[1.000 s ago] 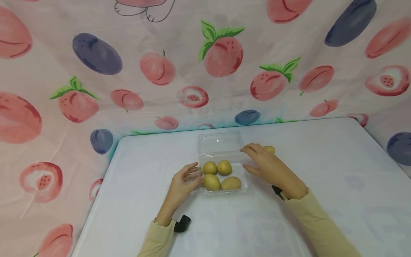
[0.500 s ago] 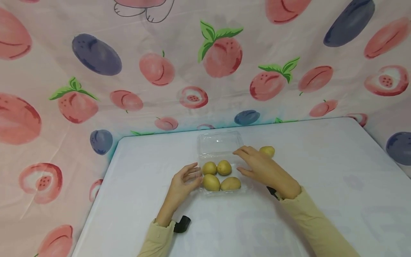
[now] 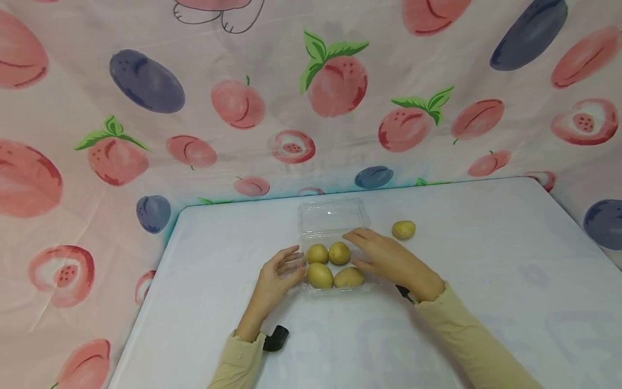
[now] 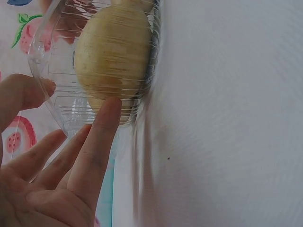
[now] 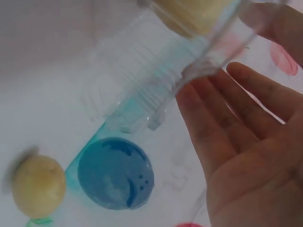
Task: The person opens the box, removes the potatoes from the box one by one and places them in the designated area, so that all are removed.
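A clear plastic clamshell box sits mid-table with its lid folded back behind it. Several yellow potatoes lie inside, towards the left, one of them near the front right. My left hand rests its fairly straight fingers against the box's left side; in the left wrist view a fingertip meets the ribbed wall. Over the right part of the box, my right hand has its fingers extended and grasps no potato. Whether it touches the rim cannot be told.
One loose potato lies on the white table, right of the lid. Behind the table hangs a fruit-printed cloth. A black device is strapped at the left wrist.
My right hand has moved left from beside the loose potato to over the box's right side, uncovering that potato. The left hand, box and potatoes inside look unmoved.
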